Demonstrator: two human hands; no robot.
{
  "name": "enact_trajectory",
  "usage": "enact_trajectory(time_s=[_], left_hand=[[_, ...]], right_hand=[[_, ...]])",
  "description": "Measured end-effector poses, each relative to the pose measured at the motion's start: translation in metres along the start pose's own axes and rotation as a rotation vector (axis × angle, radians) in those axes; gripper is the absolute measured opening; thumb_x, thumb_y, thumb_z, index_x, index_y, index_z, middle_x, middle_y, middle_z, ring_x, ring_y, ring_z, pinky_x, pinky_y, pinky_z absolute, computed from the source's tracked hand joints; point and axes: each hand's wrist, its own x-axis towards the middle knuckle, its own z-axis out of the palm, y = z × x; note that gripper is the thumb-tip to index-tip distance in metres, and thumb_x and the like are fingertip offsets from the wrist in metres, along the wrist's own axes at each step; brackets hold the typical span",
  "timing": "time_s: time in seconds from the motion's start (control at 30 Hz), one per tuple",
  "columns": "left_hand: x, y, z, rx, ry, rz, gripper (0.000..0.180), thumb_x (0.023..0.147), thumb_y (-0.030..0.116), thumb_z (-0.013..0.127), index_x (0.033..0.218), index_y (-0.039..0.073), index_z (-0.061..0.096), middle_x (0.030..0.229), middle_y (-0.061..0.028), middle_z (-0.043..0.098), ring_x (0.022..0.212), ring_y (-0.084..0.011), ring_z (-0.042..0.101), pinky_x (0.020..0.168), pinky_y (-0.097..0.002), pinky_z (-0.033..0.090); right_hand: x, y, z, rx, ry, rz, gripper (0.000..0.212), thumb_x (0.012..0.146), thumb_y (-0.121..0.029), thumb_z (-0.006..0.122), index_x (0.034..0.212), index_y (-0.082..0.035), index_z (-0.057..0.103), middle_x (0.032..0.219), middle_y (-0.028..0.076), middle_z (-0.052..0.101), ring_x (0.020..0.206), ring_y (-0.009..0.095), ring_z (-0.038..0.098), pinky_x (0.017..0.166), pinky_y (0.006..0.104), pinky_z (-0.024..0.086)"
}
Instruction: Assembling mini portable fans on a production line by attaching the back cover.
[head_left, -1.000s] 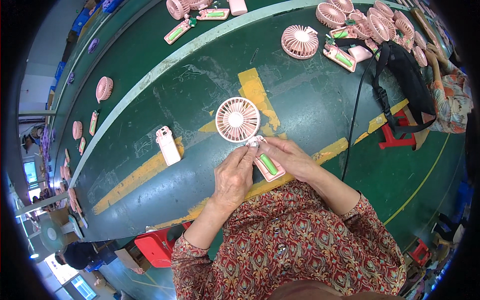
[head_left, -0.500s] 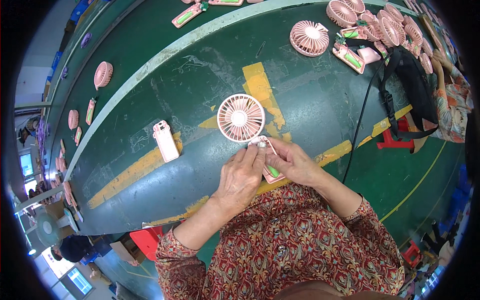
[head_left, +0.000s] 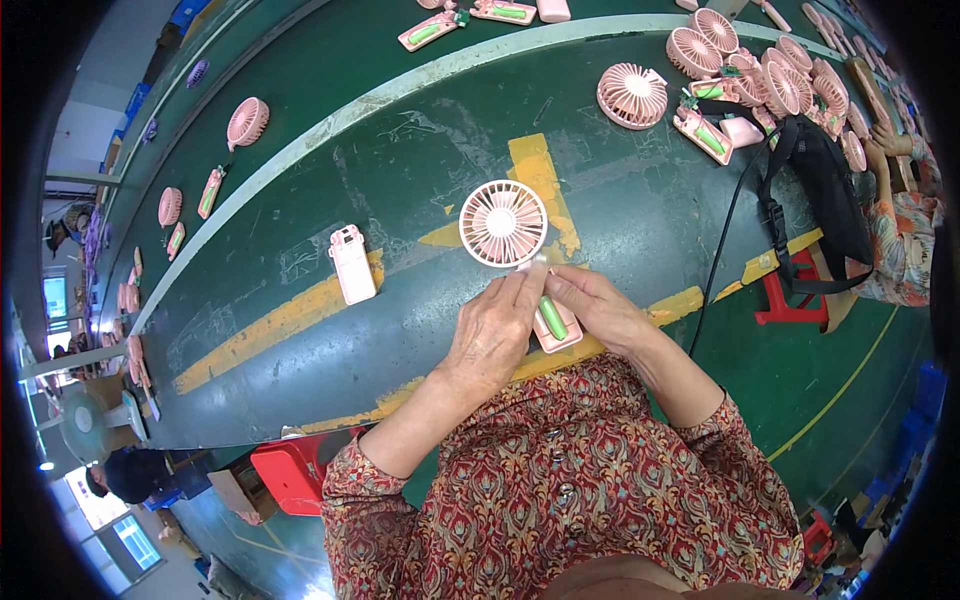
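A pink handheld fan lies in front of me, its round slatted head flat on the bench and its open handle shell pointing toward me. Inside the shell sits a green battery cell. Both hands close on the top of the handle, just below the fan head. Fingers of my left hand press together there, while my right hand pinches from the other side. Whatever small part lies between the fingertips is hidden. Off to the left rests a loose pink handle cover.
A single fan head sits at the back. Beyond it on the right are several piled fan heads and a black bag with a cable. Fan parts lie along the belt past the pale rail. Another person's hand shows at far right.
My view has shifted, so the bench things appear farther right. My fingers have moved on the handle, and more of the green battery cell shows between my hands.
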Motion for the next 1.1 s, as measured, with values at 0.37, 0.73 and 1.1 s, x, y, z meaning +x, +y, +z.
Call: enact_trajectory(time_s=[0.37, 0.73, 1.1], left_hand=[[-0.043, -0.083, -0.042, 0.428, 0.398, -0.586, 0.048, 0.079, 0.011, 0.064, 0.121, -0.004, 0.047, 0.120, -0.0233, 0.049, 0.110, -0.0385, 0.047, 0.094, -0.0434, 0.039], [-0.046, -0.059, -0.029, -0.791, 0.416, -0.676, 0.029, 0.095, 0.012, 0.042, 0.115, -0.005, 0.053, 0.083, -0.0078, 0.065, 0.070, -0.0107, 0.062, 0.060, -0.0237, 0.048], [-0.028, -0.004, 0.004, 0.025, 0.283, -0.048, 0.043, 0.067, -0.004, 0.059, 0.109, 0.004, 0.061, 0.099, -0.0130, 0.056, 0.090, -0.0293, 0.055, 0.078, -0.0399, 0.046]], right_hand=[[0.000, -0.003, 0.007, 0.117, 0.048, 0.027, 0.036, 0.097, -0.025, 0.042, 0.116, 0.004, 0.051, 0.103, 0.012, 0.062, 0.092, 0.015, 0.061, 0.080, 0.0246, 0.049], [0.001, 0.006, 0.021, 0.272, 0.187, -0.020, 0.030, 0.097, -0.024, 0.044, 0.113, 0.000, 0.053, 0.096, 0.003, 0.061, 0.082, 0.007, 0.058, 0.071, 0.0216, 0.048], [0.002, 0.011, 0.022, 0.281, 0.208, -0.051, 0.029, 0.097, -0.023, 0.044, 0.113, -0.001, 0.053, 0.094, 0.001, 0.059, 0.080, 0.005, 0.055, 0.070, 0.0198, 0.048]])
